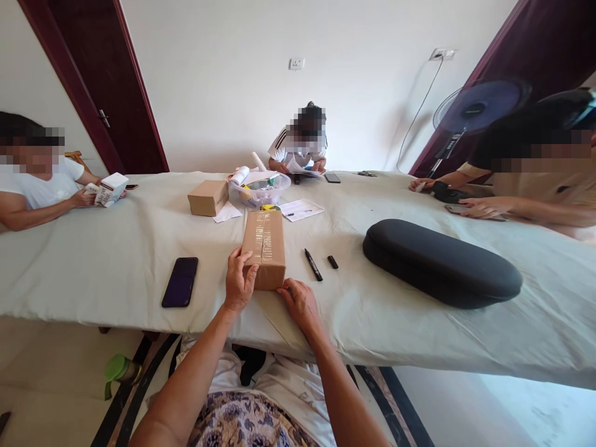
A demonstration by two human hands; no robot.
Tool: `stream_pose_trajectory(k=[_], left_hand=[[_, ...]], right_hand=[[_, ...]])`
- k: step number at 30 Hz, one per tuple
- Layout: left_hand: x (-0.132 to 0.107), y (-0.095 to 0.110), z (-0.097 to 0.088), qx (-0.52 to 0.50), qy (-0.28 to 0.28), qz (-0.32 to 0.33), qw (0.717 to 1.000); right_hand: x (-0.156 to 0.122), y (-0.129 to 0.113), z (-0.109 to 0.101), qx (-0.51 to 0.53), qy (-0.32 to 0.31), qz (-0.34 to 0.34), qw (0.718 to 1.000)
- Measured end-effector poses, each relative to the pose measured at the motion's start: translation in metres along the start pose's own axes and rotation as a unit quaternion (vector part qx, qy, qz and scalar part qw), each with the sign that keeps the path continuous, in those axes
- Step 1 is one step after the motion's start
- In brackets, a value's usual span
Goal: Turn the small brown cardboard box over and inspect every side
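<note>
A taped brown cardboard box [274, 239] lies on the cloth-covered table right in front of me. My left hand [241, 279] grips its near left edge, fingers on the top and thumb at the front face. Low at the near right corner, my right hand [300, 302] has its bent fingers against the box; part of the fingertips is hidden. To the right of the box lie an uncapped black marker [313, 265] and its cap [332, 262]. A dark phone [179, 282] rests to the left of my left hand.
Behind the box are a smaller carton [208, 198], a plastic basket [270, 194] of supplies, a yellow tape measure [270, 208] and a paper with a pen [302, 210]. A long black case [440, 264] lies at right. Three people sit around the table [116, 248].
</note>
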State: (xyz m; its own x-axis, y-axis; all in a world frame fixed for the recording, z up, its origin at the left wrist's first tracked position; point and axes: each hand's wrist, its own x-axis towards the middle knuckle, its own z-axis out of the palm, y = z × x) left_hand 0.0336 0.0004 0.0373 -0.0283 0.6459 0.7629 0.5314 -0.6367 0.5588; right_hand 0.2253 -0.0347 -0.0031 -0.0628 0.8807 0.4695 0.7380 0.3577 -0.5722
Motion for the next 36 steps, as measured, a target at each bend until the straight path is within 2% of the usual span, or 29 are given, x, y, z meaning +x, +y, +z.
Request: stream_pose_trajectory(k=[4, 8, 10, 14, 16, 18, 22, 26, 30, 36], left_hand=[[0.003, 0.009, 0.002, -0.023, 0.015, -0.018, 0.999], [0.01, 0.022, 0.009, -0.035, 0.0, -0.023, 0.999], [0.013, 0.024, 0.012, -0.045, -0.004, -0.036, 0.998], [0.005, 0.016, 0.016, -0.11, 0.002, -0.128, 0.986], [-0.004, 0.009, 0.016, -0.146, -0.003, -0.18, 0.973], [-0.014, 0.002, 0.015, -0.156, -0.01, -0.201, 0.967], [-0.028, -0.011, 0.015, -0.073, 0.002, -0.185, 0.98], [-0.035, -0.021, 0.016, -0.006, -0.019, -0.242, 0.97], [-0.036, -0.024, 0.013, -0.018, -0.029, -0.262, 0.965], [-0.036, -0.017, 0.008, -0.062, -0.027, -0.268, 0.961]], right_hand=[[-0.002, 0.008, 0.003, 0.069, 0.055, 0.043, 0.995], [-0.005, 0.009, 0.003, 0.1, 0.083, 0.092, 0.987], [-0.007, 0.008, 0.002, 0.125, 0.117, 0.119, 0.978], [-0.007, 0.009, 0.001, 0.22, 0.211, 0.153, 0.94], [-0.006, 0.011, 0.002, 0.267, 0.248, 0.144, 0.92], [-0.006, 0.012, 0.001, 0.291, 0.267, 0.127, 0.91], [-0.007, 0.007, -0.001, 0.278, 0.235, 0.099, 0.926], [-0.006, -0.001, -0.002, 0.238, 0.18, 0.083, 0.951], [-0.004, -0.004, -0.002, 0.22, 0.182, 0.101, 0.953], [-0.003, 0.002, 0.0, 0.195, 0.176, 0.143, 0.954]])
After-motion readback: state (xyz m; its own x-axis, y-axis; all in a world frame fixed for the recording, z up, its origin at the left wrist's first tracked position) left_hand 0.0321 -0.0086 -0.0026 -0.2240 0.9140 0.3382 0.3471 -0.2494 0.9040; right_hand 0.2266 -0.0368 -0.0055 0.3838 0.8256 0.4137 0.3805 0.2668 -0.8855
